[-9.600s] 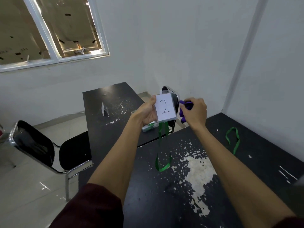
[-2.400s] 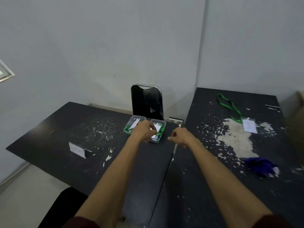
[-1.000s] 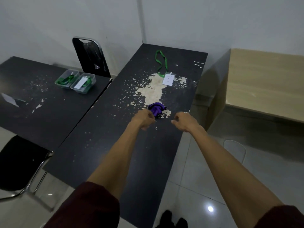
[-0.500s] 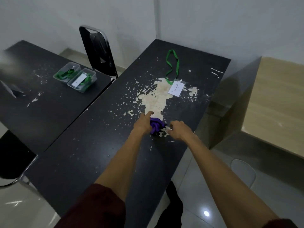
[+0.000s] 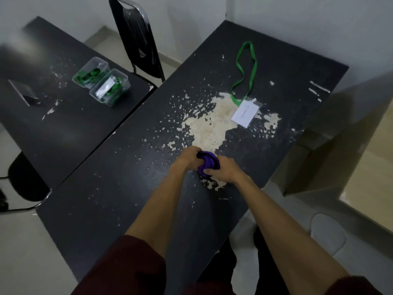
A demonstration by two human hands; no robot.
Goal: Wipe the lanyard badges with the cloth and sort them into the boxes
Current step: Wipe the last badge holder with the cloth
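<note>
A crumpled purple cloth (image 5: pixel 208 163) sits on the worn black table (image 5: pixel 131 167). Both hands close around it: my left hand (image 5: pixel 188 160) on its left side, my right hand (image 5: pixel 225 172) on its right and near side. Further back on the same table lies a white badge (image 5: pixel 245 113) marked with a "1", its green lanyard (image 5: pixel 244 69) looped away toward the wall. On the other black table to the left stand two clear boxes: the far box (image 5: pixel 91 72) holds green lanyards, the near box (image 5: pixel 110 87) holds a badge and lanyards.
A black chair (image 5: pixel 138 39) stands between the two tables at the back. Another chair seat (image 5: pixel 27 179) is at the left edge. A folded card (image 5: pixel 22 92) stands on the left table. A wooden table (image 5: pixel 372 158) lies to the right across a floor gap.
I turned from the boxes on the left table to the right table. Both hands reached the purple cloth and closed on it; half a second ago only the left touched it.
</note>
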